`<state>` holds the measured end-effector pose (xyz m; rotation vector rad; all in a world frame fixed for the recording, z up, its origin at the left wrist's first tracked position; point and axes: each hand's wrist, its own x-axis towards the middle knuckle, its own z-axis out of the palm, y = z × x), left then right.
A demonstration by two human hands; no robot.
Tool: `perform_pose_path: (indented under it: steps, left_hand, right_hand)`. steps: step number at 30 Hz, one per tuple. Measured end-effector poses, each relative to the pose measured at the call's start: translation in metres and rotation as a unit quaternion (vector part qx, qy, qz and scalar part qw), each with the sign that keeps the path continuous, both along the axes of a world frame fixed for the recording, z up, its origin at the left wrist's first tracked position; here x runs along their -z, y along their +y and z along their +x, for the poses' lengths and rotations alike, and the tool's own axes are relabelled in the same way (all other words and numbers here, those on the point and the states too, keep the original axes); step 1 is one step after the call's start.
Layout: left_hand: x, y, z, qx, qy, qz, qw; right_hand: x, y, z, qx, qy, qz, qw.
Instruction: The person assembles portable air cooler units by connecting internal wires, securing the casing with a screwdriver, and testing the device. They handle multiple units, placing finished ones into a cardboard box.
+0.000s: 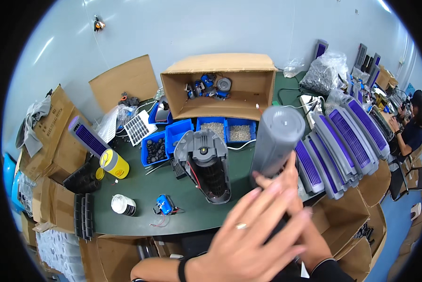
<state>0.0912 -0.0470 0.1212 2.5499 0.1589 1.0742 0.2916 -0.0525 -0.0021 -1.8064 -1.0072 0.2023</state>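
Observation:
A grey tower-shaped fan housing (278, 134) stands tilted at the right of the worktable, its round end toward the wall. My right hand (291, 181) is wrapped round its lower part; some of those fingers are hidden. In front of it, my left hand (255, 230) is open, fingers stretched and a ring on one, crossing over the right hand with nothing in it. An opened grey fan body (204, 164) with a black ribbed roller inside lies left of the housing. Farther left is a blue battery pack (164, 204) with thin wires.
Blue bins (155, 148) of small parts line the back, before a cardboard box (218, 108) of motors. Purple-and-grey fan units (350, 141) are stacked at right. A yellow container (114, 164) and a white jar (123, 205) stand left. A co-worker (408, 124) sits far right.

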Motion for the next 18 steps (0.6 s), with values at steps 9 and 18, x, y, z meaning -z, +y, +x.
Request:
perform_pose_path:
  steps: [9, 18]
  left_hand:
    - [0.144, 0.106, -0.149, -0.355, 0.188, -0.230, 0.886]
    - [0.167, 0.152, -0.160, -0.303, 0.305, -0.218, 0.876]
  right_hand:
    - [0.012, 0.033, 0.026, -0.052, 0.055, 0.110, 0.991]
    - [0.022, -0.020, 0.004, 0.059, 0.009, 0.109, 0.992]
